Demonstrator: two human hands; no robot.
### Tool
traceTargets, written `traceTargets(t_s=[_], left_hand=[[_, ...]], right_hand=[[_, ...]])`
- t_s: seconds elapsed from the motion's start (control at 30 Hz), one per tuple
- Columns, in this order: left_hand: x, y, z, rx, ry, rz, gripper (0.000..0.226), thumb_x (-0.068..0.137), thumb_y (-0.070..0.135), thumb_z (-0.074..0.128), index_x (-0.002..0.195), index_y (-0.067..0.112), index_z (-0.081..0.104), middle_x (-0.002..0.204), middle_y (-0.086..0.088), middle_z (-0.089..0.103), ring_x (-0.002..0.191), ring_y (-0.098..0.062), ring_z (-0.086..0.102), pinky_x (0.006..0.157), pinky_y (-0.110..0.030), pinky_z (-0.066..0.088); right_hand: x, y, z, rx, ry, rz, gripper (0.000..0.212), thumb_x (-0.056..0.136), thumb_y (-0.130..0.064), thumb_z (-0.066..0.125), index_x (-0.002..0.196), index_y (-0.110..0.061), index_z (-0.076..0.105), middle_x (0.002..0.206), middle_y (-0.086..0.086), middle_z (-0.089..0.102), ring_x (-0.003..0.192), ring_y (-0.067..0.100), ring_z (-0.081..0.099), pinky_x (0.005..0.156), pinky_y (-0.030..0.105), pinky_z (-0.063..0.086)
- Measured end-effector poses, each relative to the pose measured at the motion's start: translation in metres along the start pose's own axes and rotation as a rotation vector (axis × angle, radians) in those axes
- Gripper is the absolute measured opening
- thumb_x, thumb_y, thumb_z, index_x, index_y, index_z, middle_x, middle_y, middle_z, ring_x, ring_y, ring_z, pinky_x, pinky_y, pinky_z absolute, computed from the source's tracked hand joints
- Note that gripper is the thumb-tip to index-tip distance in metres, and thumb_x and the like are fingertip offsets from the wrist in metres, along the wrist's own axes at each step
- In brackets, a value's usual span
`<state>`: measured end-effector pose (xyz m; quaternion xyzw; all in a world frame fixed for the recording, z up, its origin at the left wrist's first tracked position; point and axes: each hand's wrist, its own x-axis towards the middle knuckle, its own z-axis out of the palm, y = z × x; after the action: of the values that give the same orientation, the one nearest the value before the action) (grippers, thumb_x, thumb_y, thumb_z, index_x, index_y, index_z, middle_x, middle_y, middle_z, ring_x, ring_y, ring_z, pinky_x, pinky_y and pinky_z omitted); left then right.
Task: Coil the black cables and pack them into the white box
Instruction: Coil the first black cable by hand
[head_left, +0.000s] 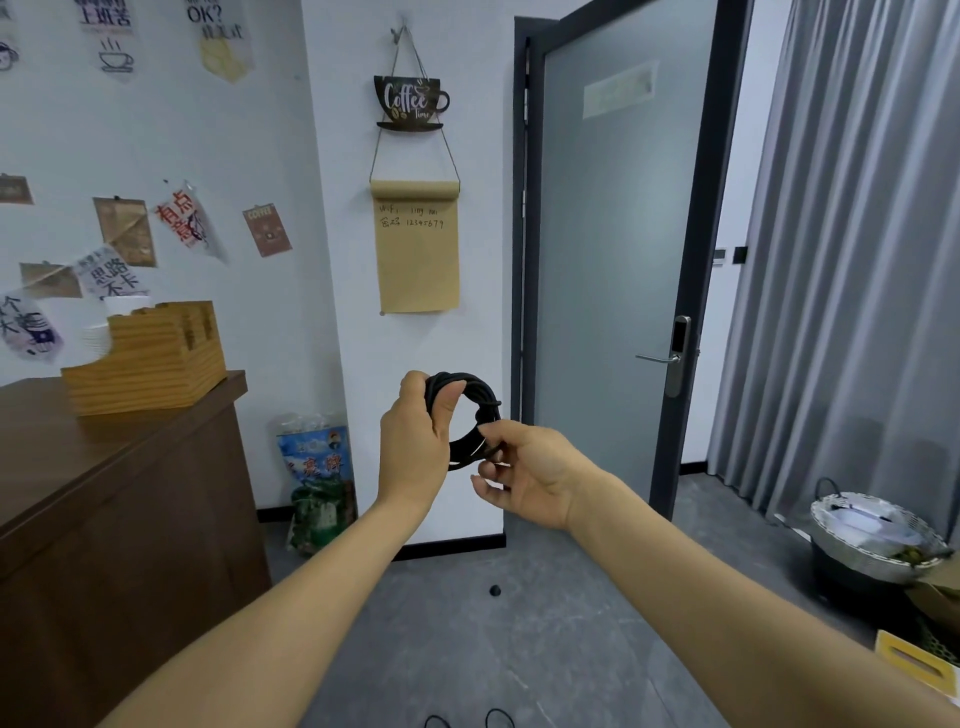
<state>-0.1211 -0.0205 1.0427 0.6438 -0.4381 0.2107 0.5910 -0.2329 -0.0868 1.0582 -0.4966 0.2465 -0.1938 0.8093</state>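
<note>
Both arms are stretched out in front, hands meeting at chest height before the white wall, and between them sits the black cable coil (464, 415), wound into a tight ring of several loops. The left hand (415, 441) grips the ring's left side, fingers and thumb curled right round the bundle, thumb lying across the top. The right hand (524, 475) comes in from the right, thumb and forefinger pinching a strand at the lower right of the ring, the other fingers loosely curled below it and touching nothing I can make out. The coil hangs in the air, resting on no surface, its hole showing the wall behind.

Down at the bottom edge, two small arcs of black cable (470, 719) peek up from the grey floor, well below the hands. A small dark round object (494, 590) sits on the floor near the wall's base.

To the left, a brown wooden cabinet (119, 499) carries a light wooden organiser (150, 358) on top. A printed bag (322, 483) leans against the wall beside the cabinet. On the wall hangs a coffee sign (411, 102) with a kraft paper roll (417, 249) beneath it. The grey door (613, 249) is just right of that, then grey curtains (852, 249). Lower right, a metal basket (878, 540) stands on the floor, white things inside
</note>
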Motion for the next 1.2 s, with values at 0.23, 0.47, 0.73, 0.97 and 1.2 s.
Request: traceTargets(t_s=[0.23, 0.47, 0.73, 0.97, 1.2], left_hand=[[-0.002, -0.005, 0.002, 0.000, 0.027, -0.018, 0.027, 0.096, 0.030, 0.047, 0.085, 0.007, 0.043, 0.062, 0.009, 0.044, 0.054, -0.008, 0.041, 0.052, -0.016, 0.037], [0.004, -0.018, -0.003, -0.014, 0.139, -0.219, 0.030, 0.097, 0.037, 0.041, 0.090, 0.008, 0.045, 0.068, 0.006, 0.046, 0.061, -0.012, 0.044, 0.051, -0.024, 0.031], [0.012, -0.011, 0.011, -0.512, 0.227, -0.664, 0.033, 0.098, 0.044, 0.040, 0.080, 0.017, 0.049, 0.058, 0.000, 0.036, 0.042, -0.007, 0.036, 0.043, -0.022, 0.038], [0.005, 0.004, 0.023, -0.991, 0.355, -1.050, 0.040, 0.099, 0.040, 0.042, 0.069, 0.014, 0.040, 0.057, 0.001, 0.024, 0.029, -0.006, 0.025, 0.034, -0.013, 0.027], [0.007, 0.014, 0.026, -0.928, 0.441, -0.999, 0.038, 0.099, 0.043, 0.040, 0.077, 0.013, 0.049, 0.057, 0.001, 0.031, 0.028, -0.004, 0.032, 0.045, -0.021, 0.034]], right_hand=[[0.004, 0.002, 0.008, -0.193, 0.119, -0.114, 0.005, 0.089, 0.003, 0.058, 0.089, -0.001, 0.054, 0.078, 0.013, 0.060, 0.062, 0.020, 0.061, 0.053, 0.023, 0.055], [0.003, -0.011, -0.004, -0.251, 0.046, 0.023, 0.016, 0.091, -0.006, 0.058, 0.077, -0.002, 0.062, 0.058, 0.003, 0.053, 0.048, 0.007, 0.048, 0.042, 0.014, 0.038], [0.011, -0.010, -0.013, -1.095, 0.165, -0.359, 0.020, 0.095, -0.019, 0.054, 0.083, -0.013, 0.069, 0.082, 0.002, 0.065, 0.072, 0.013, 0.059, 0.067, 0.027, 0.048], [0.019, 0.002, -0.009, -0.942, 0.317, -0.523, 0.021, 0.095, -0.014, 0.053, 0.086, -0.006, 0.071, 0.066, 0.003, 0.056, 0.059, 0.015, 0.049, 0.052, 0.022, 0.043], [0.024, 0.006, 0.006, -0.469, 0.247, -0.427, 0.023, 0.091, -0.002, 0.052, 0.077, -0.004, 0.070, 0.080, 0.012, 0.073, 0.077, 0.018, 0.072, 0.088, 0.045, 0.055]])
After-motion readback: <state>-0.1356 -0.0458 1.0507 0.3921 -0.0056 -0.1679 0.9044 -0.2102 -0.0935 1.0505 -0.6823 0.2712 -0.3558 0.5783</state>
